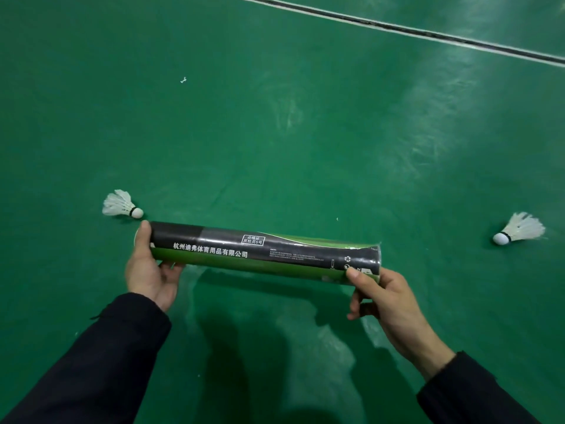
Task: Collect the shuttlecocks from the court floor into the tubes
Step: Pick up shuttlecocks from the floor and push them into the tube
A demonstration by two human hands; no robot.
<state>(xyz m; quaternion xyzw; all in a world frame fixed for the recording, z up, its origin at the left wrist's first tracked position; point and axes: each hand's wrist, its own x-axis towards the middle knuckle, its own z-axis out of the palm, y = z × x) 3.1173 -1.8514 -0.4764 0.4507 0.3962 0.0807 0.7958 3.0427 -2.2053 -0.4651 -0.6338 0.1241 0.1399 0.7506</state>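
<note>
Tube point(263, 252) horizontal, each hand's grip grasping one end; left cap end hidden.

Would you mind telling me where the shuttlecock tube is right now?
In the head view the tube is held level above the green floor, the left hand at one end, the right hand at the other.

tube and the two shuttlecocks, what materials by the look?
Tube: likely cardboard under a glossy printed wrap, since light glints along the black and green print. Left shuttlecock and right shuttlecock: white skirts that look like real feathers, separate vanes showing, with matte white rounded bases, cork or foam; cannot tell which.
</note>
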